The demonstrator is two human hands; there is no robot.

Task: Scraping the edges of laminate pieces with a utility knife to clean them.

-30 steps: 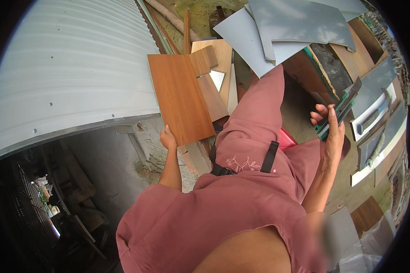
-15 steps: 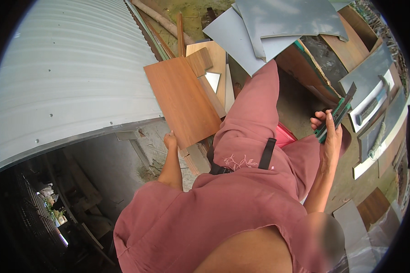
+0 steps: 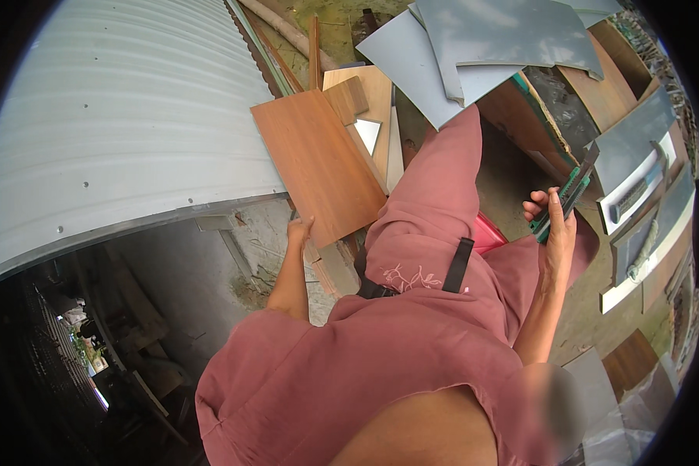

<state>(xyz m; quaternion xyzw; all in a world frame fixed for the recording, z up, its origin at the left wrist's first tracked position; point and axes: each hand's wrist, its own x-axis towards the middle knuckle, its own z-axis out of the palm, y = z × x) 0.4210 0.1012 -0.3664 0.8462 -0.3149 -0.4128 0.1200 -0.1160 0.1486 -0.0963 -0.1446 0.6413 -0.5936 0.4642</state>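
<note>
Roof (image 3: 132, 116) biggest, pale ribbed metal, taking up the upper left; below it a dark recess (image 3: 186, 287) with timber lying inside, too dim to sort. Next the wearer's pink clothes (image 3: 365, 365), black strap at the waist, one leg reaching away under the grey sheets (image 3: 520, 39), which overlap at the top. Beside that leg, a brown panel (image 3: 520, 128) with a green, ragged edge; dark plastic (image 3: 551, 101) in the gap past it. Board (image 3: 318, 167), orange-brown and rectangular, lies tilted between roof edge and leg, over part of a pale panel (image 3: 377, 85). Left hand (image 3: 299, 231) at the board's left edge, near its lower corner: fingers curled closed on the edge, the underside of the grip hidden. Lower right, clear plastic (image 3: 610, 439) crumpled by some offcuts. Right hand (image 3: 558, 229) raised, well apart from the board: fingers closed round the cutter (image 3: 571, 194), green and black, blade end pointing up and away. Red thing (image 3: 489, 235) between the legs, mostly covered; tub or seat, cannot tell, contents hidden. Far right, a handled tool (image 3: 633, 200) on a white-edged panel, a rope (image 3: 643, 252) just beyond. Smaller: wood block (image 3: 348, 99) on the pale panel, white piece (image 3: 367, 136) just below it.
</note>
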